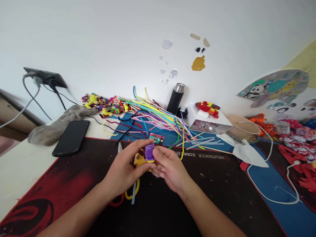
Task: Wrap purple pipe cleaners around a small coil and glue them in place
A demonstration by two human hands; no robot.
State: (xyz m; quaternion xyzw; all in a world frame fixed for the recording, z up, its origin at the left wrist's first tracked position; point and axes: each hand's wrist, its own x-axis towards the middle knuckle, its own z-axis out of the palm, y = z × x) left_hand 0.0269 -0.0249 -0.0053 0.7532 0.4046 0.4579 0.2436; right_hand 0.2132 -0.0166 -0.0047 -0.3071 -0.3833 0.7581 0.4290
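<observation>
Between both hands is a small purple coil of fuzzy pipe cleaner (149, 152) with a yellow lower edge. My left hand (127, 163) pinches it from the left, forefinger at its top and thumb below. From the right, my right hand (169, 164) grips its side with thumb and curled fingers. Just beneath my hands, partly covered, lies a pair of scissors with a yellow handle (128, 196), a red loop (118, 201) and a blade tip pointing away. A translucent glue stick (133, 194) lies beside the handle.
Behind my hands lies a heap of colourful pipe cleaners (158, 115). A black flask (175, 98) and a white drawer box (209, 121) stand by the wall. At left are a phone (71, 138) and several small pipe-cleaner figures (93, 100). A white cable (271, 200) loops at right.
</observation>
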